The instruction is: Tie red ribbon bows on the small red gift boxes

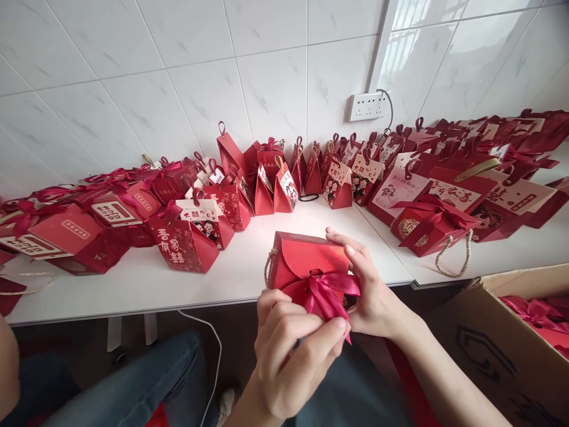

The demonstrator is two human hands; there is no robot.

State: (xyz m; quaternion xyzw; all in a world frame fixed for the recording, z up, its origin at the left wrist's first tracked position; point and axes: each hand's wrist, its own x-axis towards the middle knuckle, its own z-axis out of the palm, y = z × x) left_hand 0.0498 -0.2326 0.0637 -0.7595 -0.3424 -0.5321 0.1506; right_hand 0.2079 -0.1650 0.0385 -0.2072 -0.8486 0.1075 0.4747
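Between my hands, just off the front edge of the table, is a red gift box [296, 258] with a curved flap and a twisted cord handle at its left side. A magenta satin ribbon [331, 290] is tied on its front. My left hand [296, 350] pinches a hanging end of this ribbon between thumb and finger. My right hand [371, 290] grips the box along its right side, thumb and fingers around the edge. Part of the box's lower front is hidden behind my left hand.
Rows of red gift boxes [184, 246] line the white table [267, 261]. A ribboned box with cord handle [433, 225] stands right. An open cardboard box [489, 350] with red ribboned boxes sits lower right. Another person's leg [146, 379] is at lower left, near a white cable [217, 356].
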